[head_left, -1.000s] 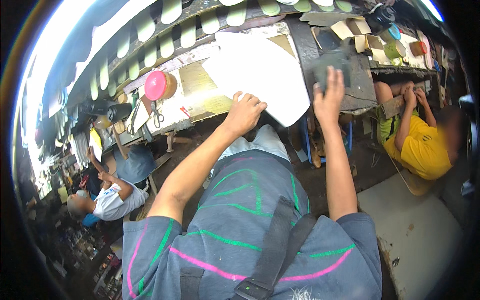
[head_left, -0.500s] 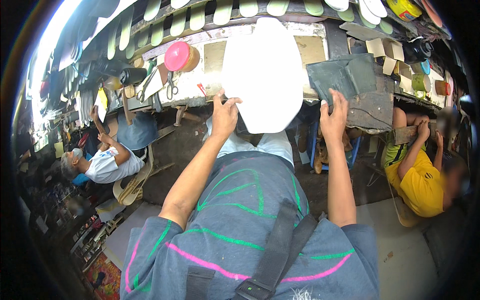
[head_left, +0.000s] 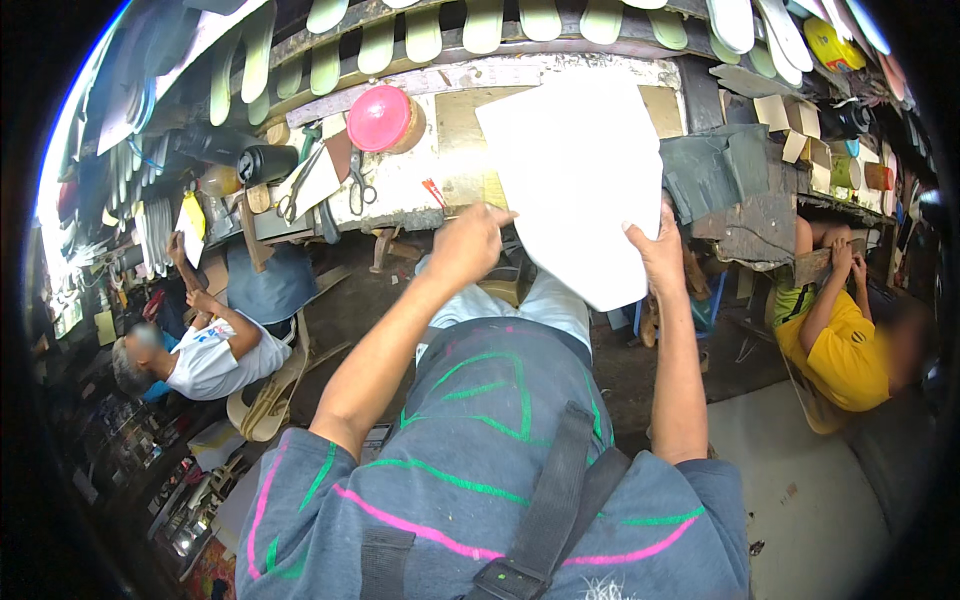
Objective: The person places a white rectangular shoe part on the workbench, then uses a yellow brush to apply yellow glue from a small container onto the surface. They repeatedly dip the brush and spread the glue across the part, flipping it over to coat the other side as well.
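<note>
the white sheet [head_left: 580, 180] occupies the upper centre of the frame, held flat over the edge of the workbench [head_left: 420, 190] and overhanging toward the person's lap. the left hand [head_left: 468, 243] is closed on the sheet's lower left edge, fingers curled and pinching the margin. the right hand [head_left: 660, 255] grips the lower right edge, thumb on the near face, fingers behind and hidden. holding at two opposite edges appears intended to keep the limp sheet taut and level.

on the bench, upper left of centre, a pink round lid [head_left: 380, 117] sits on a container, with scissors [head_left: 356, 185] just below it and a dark cylinder [head_left: 265, 163] further left. a dark grey folded material [head_left: 715, 170] lies on the bench just right of the sheet. a row of pale shoe insoles [head_left: 480, 25] lines the rack along the top of the frame, within reach of the bench.

at lower left, a seated person in a white shirt [head_left: 215, 360] works apart. at right, a person in a yellow shirt [head_left: 845, 355] handles a separate piece.
</note>
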`<state>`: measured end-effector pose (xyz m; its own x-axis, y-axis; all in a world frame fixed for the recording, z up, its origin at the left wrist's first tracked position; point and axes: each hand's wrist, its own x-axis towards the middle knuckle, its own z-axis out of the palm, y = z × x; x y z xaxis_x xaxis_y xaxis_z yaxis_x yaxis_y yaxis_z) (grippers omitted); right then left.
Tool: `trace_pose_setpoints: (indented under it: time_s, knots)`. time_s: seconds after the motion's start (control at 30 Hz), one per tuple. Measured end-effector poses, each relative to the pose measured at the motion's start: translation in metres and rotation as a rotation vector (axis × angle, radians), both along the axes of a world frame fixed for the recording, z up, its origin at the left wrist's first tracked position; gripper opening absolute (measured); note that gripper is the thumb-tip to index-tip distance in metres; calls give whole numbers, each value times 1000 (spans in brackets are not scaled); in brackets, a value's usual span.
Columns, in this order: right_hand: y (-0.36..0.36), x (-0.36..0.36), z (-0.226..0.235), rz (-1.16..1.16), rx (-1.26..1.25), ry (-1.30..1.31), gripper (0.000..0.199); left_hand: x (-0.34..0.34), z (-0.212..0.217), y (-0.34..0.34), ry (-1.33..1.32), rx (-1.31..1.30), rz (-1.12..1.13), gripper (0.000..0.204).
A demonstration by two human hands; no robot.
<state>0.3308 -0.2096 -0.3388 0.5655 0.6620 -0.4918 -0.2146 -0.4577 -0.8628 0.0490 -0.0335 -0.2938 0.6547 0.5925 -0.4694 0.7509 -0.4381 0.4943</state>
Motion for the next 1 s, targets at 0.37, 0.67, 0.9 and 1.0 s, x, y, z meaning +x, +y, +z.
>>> trace_pose_setpoints:
  time_s: [0.37, 0.67, 0.9, 1.0]
  knots:
    - [20, 43, 17, 379, -303, -581, 79, 85, -85, 120, -105, 335, 231, 48]
    - [-33, 7, 19, 157, -109, -266, 69, 20, -30, 100, -180, 102, 212, 52]
    - [-113, -105, -53, 40, -244, 151, 50, 22, -61, 129, -127, 100, 50, 58]
    - [-107, -97, -55, 17, -240, 29, 37, 34, -73, 150, -38, 123, 33, 59]
